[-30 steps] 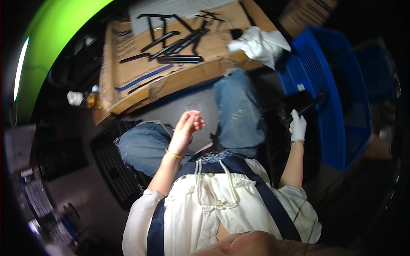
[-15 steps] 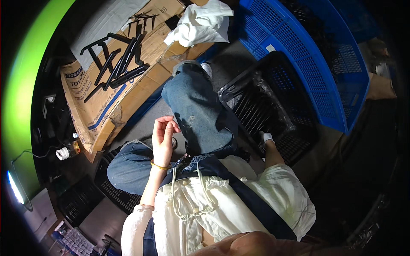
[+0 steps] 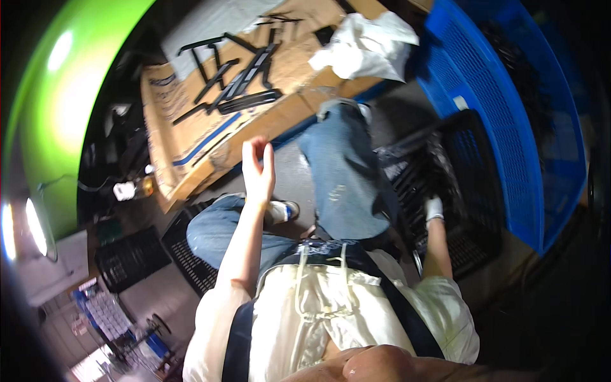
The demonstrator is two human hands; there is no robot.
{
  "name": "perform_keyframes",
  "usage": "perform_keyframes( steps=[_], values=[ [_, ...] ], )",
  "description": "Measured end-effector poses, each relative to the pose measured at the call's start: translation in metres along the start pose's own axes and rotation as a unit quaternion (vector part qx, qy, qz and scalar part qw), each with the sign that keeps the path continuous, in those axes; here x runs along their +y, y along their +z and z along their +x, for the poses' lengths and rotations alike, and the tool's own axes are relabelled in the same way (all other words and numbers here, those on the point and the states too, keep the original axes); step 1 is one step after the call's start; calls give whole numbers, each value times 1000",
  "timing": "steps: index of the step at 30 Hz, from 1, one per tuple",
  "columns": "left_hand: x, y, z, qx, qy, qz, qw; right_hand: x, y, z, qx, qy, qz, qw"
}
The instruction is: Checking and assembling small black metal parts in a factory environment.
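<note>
My left hand [image 3: 258,172] is raised in front of the cardboard-covered surface, above my left knee. Its thumb stands apart from the fingers, and nothing shows between them. My right hand [image 3: 434,209], with something white around it, reaches down into a black crate [image 3: 487,184]. Dark slender parts [image 3: 410,181] and clear plastic film lie in that crate beside it. The fingers of this hand are hidden or too dark to make out. Several black bracket-like parts [image 3: 245,79] lie crossed on the cardboard [image 3: 302,70], beyond my left hand.
A crumpled white bag [image 3: 366,48] sits at the cardboard's far right corner. Tall blue perforated baskets [image 3: 503,121] stand at the right, one holding dark parts. A bottle with a white cap [image 3: 127,190] is at the left, near black crates [image 3: 130,258] and a lit lamp [image 3: 38,226].
The whole view has swung, so the scene sits further right. My left hand has stretched forward toward the cardboard, its thumb and fingers now further apart. My right hand stays in the black crate.
</note>
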State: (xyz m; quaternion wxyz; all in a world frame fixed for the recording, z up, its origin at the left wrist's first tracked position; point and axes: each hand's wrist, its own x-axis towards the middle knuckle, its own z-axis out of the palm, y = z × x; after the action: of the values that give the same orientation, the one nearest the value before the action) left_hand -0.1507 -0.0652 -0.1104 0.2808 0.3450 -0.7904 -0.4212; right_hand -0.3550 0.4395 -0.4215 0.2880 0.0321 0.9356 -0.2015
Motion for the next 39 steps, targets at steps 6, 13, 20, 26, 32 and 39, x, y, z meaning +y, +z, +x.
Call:
perform_keyframes(
  steps=[6,13,20,26,32,39],
  values=[
    [-106,-60,114,63,73,310,946,-359,-160,-197,-42,-239,397,885],
    [-160,-63,181,-169,-91,458,868,-428,-108,-265,-2,-504,206,839],
    [-166,-29,200,-271,-77,518,808,-440,-105,-267,36,-499,190,845],
    [-185,-24,194,-288,-39,584,758,-439,-102,-266,67,-491,151,855],
    [-179,-64,199,-220,40,564,795,-442,-100,-272,67,-487,160,856],
    [-30,-126,145,-73,313,391,862,-442,-91,-264,14,-475,190,859]
  ],
)
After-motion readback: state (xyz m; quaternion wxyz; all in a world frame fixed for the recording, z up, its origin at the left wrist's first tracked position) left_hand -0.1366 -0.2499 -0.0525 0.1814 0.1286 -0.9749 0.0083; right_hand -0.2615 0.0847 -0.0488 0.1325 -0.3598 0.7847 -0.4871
